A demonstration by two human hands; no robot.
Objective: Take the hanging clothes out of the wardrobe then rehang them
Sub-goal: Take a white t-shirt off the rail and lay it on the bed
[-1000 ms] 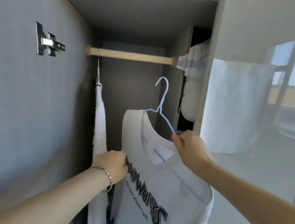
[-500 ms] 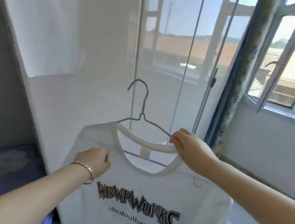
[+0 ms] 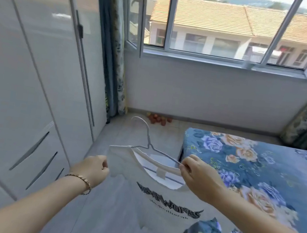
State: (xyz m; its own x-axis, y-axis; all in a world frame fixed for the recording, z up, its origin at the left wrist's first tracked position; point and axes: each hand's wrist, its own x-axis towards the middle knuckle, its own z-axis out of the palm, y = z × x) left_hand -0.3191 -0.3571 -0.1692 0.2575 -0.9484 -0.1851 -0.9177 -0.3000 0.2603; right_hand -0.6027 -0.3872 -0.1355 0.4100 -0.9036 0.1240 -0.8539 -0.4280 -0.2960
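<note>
Hanging on a wire hanger (image 3: 148, 146), the white shirt (image 3: 155, 211) is in the air in front of the person. It is above the floor (image 3: 165, 137), between the wardrobe (image 3: 25, 78) on the left and the bed (image 3: 259, 170) on the right. 2 hands hold it. The right hand (image 3: 199, 179) pinches the hanger's right arm at the collar, thumb and forefinger closed on the wire, the other fingers curled. The left hand (image 3: 93, 169), a bracelet (image 3: 82, 180) at its wrist, has its fingers curled tight on the cloth at the shirt's left shoulder. The hook points up and away, toward the window (image 3: 210, 25). The shirt's front, with black lettering, faces the camera; a corner of the floral bedcover hides its lower right part. Small reddish fruit (image 3: 158, 119) lies on the floor below the window, near the curtain (image 3: 117, 61).
</note>
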